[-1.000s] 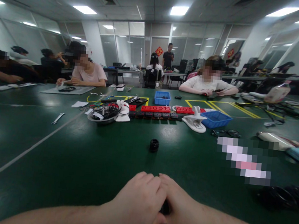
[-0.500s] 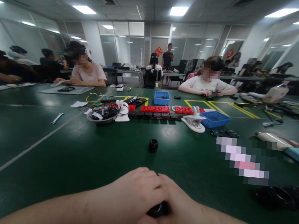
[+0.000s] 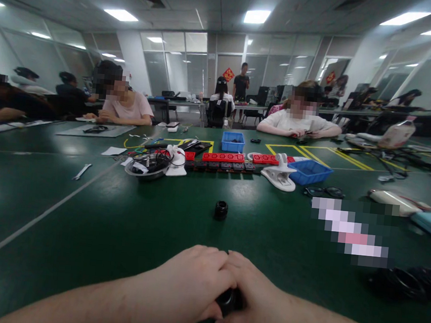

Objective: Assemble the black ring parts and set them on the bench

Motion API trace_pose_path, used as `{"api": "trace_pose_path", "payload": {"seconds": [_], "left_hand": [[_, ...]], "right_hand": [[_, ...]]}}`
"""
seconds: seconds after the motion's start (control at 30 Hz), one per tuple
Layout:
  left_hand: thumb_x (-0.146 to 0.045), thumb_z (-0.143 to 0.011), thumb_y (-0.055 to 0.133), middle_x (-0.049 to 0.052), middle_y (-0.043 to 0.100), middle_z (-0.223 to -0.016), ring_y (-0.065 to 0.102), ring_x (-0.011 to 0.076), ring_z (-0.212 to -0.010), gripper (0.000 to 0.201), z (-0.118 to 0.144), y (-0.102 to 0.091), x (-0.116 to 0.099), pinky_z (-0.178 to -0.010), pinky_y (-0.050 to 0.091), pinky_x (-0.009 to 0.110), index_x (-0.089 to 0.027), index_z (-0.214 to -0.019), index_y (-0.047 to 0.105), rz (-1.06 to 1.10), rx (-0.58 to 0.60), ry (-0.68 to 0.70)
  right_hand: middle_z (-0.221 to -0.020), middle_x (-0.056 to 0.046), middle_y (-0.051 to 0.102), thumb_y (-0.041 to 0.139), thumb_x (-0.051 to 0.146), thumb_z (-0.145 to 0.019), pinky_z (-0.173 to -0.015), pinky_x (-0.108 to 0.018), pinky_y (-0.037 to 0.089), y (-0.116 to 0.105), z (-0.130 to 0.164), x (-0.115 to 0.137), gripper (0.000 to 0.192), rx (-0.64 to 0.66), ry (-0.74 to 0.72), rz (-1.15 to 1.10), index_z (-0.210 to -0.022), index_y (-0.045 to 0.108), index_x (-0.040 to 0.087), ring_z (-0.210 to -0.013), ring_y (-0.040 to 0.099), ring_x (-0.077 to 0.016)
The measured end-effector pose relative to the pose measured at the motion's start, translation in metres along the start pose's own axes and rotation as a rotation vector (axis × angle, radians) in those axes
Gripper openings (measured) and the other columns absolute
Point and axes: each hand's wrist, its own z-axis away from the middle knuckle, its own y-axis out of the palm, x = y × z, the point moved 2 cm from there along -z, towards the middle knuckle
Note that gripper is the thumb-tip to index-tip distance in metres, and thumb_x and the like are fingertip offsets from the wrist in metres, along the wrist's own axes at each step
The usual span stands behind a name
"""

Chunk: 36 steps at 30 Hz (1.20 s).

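Observation:
Close to the table's near edge, my left hand (image 3: 192, 286) and my right hand (image 3: 257, 300) are closed together round a glossy black round part (image 3: 226, 300). Only a little of that part shows in the gap between the thumbs and fingers, so its exact kind cannot be told. The fingers of both hands meet at the far side of it. Beyond them, a short black ribbed cylinder with a hollow top (image 3: 221, 210) stands upright on the green table (image 3: 148, 226), touched by neither hand.
Black rings (image 3: 398, 283) lie at the near right. Farther back are a metal bowl of cables (image 3: 147, 167), white clips (image 3: 279, 175), a red power strip (image 3: 224, 157) and blue bins (image 3: 309, 171). A wrench (image 3: 82, 171) lies left. Co-workers sit across the table.
My hands have shifted slightly around the black part, and the left hand's knuckles sit a little lower. My right thumb tip now shows below the part. The ribbed cylinder stays put.

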Motion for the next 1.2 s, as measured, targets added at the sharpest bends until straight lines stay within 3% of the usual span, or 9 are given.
{"api": "trace_pose_path", "payload": {"seconds": [0.2,0.37,0.63,0.8,0.97,1.2], "left_hand": [[-0.039,-0.068,0.075,0.009,0.061,-0.085,0.057,0.0250,-0.078,0.040,-0.007,0.013,-0.005,-0.071,0.045,0.035,-0.009,-0.090,0.061,-0.164,0.000,-0.069],[-0.046,-0.064,0.075,0.009,0.062,-0.081,0.058,0.0258,-0.074,0.046,-0.009,0.018,-0.005,-0.069,0.046,0.036,-0.009,-0.088,0.062,-0.194,-0.025,-0.123],[-0.045,-0.064,0.076,0.006,0.063,-0.085,0.058,0.0235,-0.076,0.044,-0.003,-0.003,-0.003,-0.072,0.045,0.035,-0.012,-0.089,0.061,-0.043,-0.028,-0.093],[-0.026,-0.070,0.076,0.002,0.061,-0.099,0.056,0.0205,-0.090,0.035,0.005,-0.015,-0.004,-0.080,0.042,0.031,-0.019,-0.099,0.058,0.059,0.008,0.020],[-0.015,-0.074,0.070,0.001,0.059,-0.106,0.053,0.0198,-0.097,0.028,0.008,-0.009,-0.002,-0.084,0.041,0.031,-0.022,-0.099,0.059,0.079,0.033,0.089],[-0.020,-0.072,0.073,0.002,0.059,-0.098,0.054,0.0210,-0.088,0.030,0.003,0.001,0.000,-0.075,0.044,0.032,-0.020,-0.098,0.058,0.033,0.008,0.018]], "right_hand": [[-0.085,-0.002,0.061,0.075,0.040,-0.058,-0.083,-0.036,0.037,0.003,0.000,-0.002,0.039,-0.073,0.001,0.001,-0.086,0.059,0.019,-0.083,0.054,-0.0196],[-0.086,-0.003,0.061,0.073,0.042,-0.059,-0.084,-0.037,0.037,0.003,0.000,-0.001,0.040,-0.067,0.003,0.007,-0.088,0.057,0.019,-0.084,0.055,-0.0197],[-0.097,-0.006,0.060,0.074,0.041,-0.059,-0.085,-0.037,0.037,0.000,0.001,0.001,0.051,-0.065,0.001,-0.023,-0.101,0.057,0.018,-0.090,0.053,-0.0211],[-0.101,-0.004,0.060,0.076,0.036,-0.057,-0.087,-0.039,0.036,-0.001,0.001,0.002,0.054,-0.022,0.016,-0.020,-0.105,0.057,0.022,-0.094,0.052,-0.0229],[-0.103,-0.004,0.060,0.079,0.031,-0.053,-0.090,-0.042,0.034,-0.004,0.000,0.005,0.061,-0.005,0.045,-0.018,-0.108,0.054,0.023,-0.095,0.053,-0.0238],[-0.094,-0.003,0.061,0.078,0.032,-0.056,-0.090,-0.041,0.034,-0.003,0.000,0.003,0.045,0.007,0.025,-0.003,-0.094,0.058,0.020,-0.094,0.053,-0.0239]]}}
